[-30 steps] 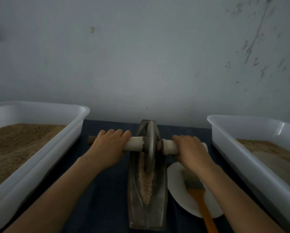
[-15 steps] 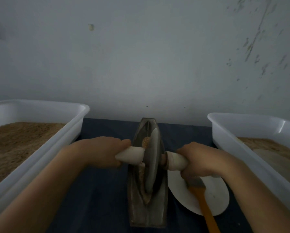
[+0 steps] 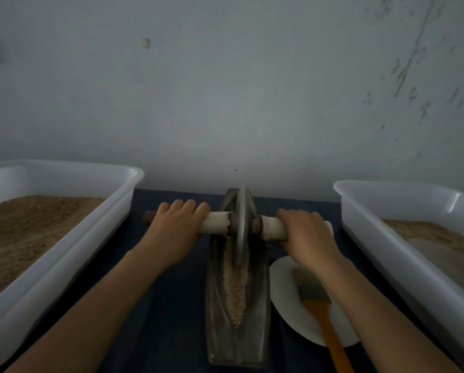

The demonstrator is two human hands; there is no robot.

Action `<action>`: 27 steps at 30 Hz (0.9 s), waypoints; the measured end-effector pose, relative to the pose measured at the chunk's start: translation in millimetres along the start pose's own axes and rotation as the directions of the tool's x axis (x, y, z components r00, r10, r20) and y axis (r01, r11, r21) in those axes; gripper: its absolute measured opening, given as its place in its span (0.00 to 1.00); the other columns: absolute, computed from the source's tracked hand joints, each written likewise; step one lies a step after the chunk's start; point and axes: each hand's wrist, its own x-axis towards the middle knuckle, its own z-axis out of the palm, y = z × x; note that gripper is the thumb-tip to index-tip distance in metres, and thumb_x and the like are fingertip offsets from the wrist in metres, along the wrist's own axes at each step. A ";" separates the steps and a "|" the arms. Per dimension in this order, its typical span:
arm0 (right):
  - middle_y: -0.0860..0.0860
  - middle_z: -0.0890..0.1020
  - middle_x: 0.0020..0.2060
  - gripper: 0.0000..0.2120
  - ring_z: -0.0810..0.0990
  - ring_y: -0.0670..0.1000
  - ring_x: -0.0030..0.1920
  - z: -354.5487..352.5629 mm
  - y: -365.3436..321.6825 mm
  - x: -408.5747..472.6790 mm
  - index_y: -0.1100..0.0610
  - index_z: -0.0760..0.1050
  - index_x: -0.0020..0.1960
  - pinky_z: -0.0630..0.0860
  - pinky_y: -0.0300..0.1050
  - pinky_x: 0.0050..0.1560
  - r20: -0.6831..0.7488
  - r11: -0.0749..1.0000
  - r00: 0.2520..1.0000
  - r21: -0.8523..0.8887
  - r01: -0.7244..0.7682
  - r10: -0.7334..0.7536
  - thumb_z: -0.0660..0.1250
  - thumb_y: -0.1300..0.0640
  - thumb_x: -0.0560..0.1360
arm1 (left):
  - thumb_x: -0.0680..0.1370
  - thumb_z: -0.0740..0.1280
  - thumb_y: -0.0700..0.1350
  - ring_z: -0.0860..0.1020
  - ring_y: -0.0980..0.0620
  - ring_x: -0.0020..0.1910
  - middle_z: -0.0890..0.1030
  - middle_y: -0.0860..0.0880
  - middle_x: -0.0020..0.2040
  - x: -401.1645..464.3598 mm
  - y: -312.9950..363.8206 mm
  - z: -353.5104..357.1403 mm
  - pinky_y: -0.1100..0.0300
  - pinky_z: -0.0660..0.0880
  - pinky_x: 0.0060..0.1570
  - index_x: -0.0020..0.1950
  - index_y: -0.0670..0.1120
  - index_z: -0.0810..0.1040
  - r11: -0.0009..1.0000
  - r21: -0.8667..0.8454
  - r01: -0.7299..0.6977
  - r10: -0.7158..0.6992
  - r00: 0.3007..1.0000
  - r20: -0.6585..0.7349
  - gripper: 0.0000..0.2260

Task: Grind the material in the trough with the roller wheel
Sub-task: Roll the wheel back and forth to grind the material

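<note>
Between the two grips, the roller wheel (image 3: 241, 224) is standing on edge at the trough's (image 3: 237, 343) far end. Left hand (image 3: 175, 227) and right hand (image 3: 305, 235) are each clamping an axle handle, balancing pressure; the material (image 3: 235, 289) is lying nearer the person.

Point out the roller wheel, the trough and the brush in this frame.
roller wheel (image 3: 241, 224): head view, on the disc's face above the axle.
trough (image 3: 257, 327): head view, on its bare right inner wall.
brush (image 3: 309, 288): head view, on the bristles.
</note>
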 end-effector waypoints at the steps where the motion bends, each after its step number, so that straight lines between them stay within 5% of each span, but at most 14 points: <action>1: 0.49 0.78 0.50 0.11 0.75 0.50 0.49 -5.4 -0.8 -0.7 0.51 0.71 0.54 0.61 0.42 0.44 0.067 1.000 0.998 0.000 0.002 -0.002 0.67 0.50 0.74 | 0.77 0.62 0.53 0.71 0.51 0.56 0.71 0.52 0.58 -0.4 -0.5 -3.5 0.56 0.65 0.55 0.63 0.53 0.62 1.000 0.000 -0.005 0.005 0.999 0.037 0.17; 4: 0.49 0.78 0.47 0.11 0.74 0.48 0.44 -29.2 -6.4 -2.9 0.52 0.72 0.54 0.65 0.40 0.40 0.359 0.999 0.933 0.038 -0.012 -0.002 0.68 0.52 0.73 | 0.77 0.62 0.53 0.72 0.51 0.57 0.72 0.51 0.60 -2.8 0.6 -21.5 0.56 0.66 0.56 0.64 0.52 0.61 0.998 -0.046 -0.041 0.052 0.962 0.269 0.18; 8: 0.49 0.78 0.41 0.10 0.75 0.46 0.40 -54.8 -10.9 -14.9 0.56 0.75 0.49 0.67 0.36 0.32 0.549 0.994 0.831 0.104 0.034 -0.086 0.70 0.56 0.70 | 0.77 0.64 0.50 0.72 0.53 0.52 0.73 0.50 0.58 -8.4 4.0 -52.6 0.61 0.67 0.50 0.63 0.51 0.62 0.972 -0.233 -0.028 0.164 0.792 0.589 0.17; 12: 0.50 0.81 0.44 0.11 0.77 0.44 0.39 -69.8 -13.5 -23.5 0.55 0.77 0.50 0.70 0.34 0.33 0.633 0.988 0.764 0.153 0.033 -0.123 0.70 0.56 0.68 | 0.77 0.65 0.49 0.73 0.55 0.48 0.73 0.53 0.51 -14.4 4.7 -69.3 0.63 0.67 0.47 0.60 0.54 0.62 0.954 -0.298 -0.019 0.223 0.710 0.668 0.15; 15: 0.48 0.78 0.39 0.07 0.75 0.44 0.37 -65.3 -15.5 -20.7 0.54 0.74 0.45 0.68 0.36 0.32 0.607 0.990 0.786 0.135 0.047 -0.120 0.70 0.56 0.69 | 0.77 0.65 0.48 0.72 0.55 0.48 0.72 0.52 0.51 -12.0 4.8 -63.5 0.63 0.67 0.48 0.61 0.51 0.63 0.955 -0.295 -0.005 0.204 0.736 0.646 0.15; 18: 0.50 0.79 0.45 0.09 0.78 0.48 0.44 -47.7 -16.0 -9.4 0.54 0.74 0.49 0.69 0.40 0.37 0.480 0.996 0.874 0.076 0.045 -0.076 0.69 0.55 0.71 | 0.77 0.64 0.49 0.72 0.53 0.50 0.72 0.50 0.55 -6.5 3.4 -48.7 0.60 0.67 0.50 0.61 0.51 0.63 0.972 -0.236 0.009 0.132 0.811 0.571 0.15; 23: 0.47 0.78 0.50 0.09 0.75 0.50 0.51 -4.3 -12.4 4.4 0.50 0.69 0.51 0.59 0.43 0.46 0.016 1.000 1.000 0.009 0.008 -0.008 0.67 0.52 0.73 | 0.77 0.61 0.53 0.70 0.49 0.59 0.70 0.50 0.61 0.0 5.9 -12.4 0.54 0.65 0.57 0.65 0.51 0.61 1.000 0.014 0.022 -0.024 0.986 0.162 0.18; 27: 0.47 0.78 0.49 0.08 0.74 0.50 0.50 3.8 -11.3 6.8 0.50 0.68 0.49 0.58 0.43 0.45 -0.049 1.000 0.999 0.016 -0.002 0.003 0.66 0.52 0.73 | 0.77 0.62 0.52 0.70 0.50 0.58 0.70 0.51 0.60 2.9 6.4 -2.7 0.55 0.65 0.56 0.65 0.52 0.62 0.999 0.029 0.014 -0.014 1.000 0.022 0.18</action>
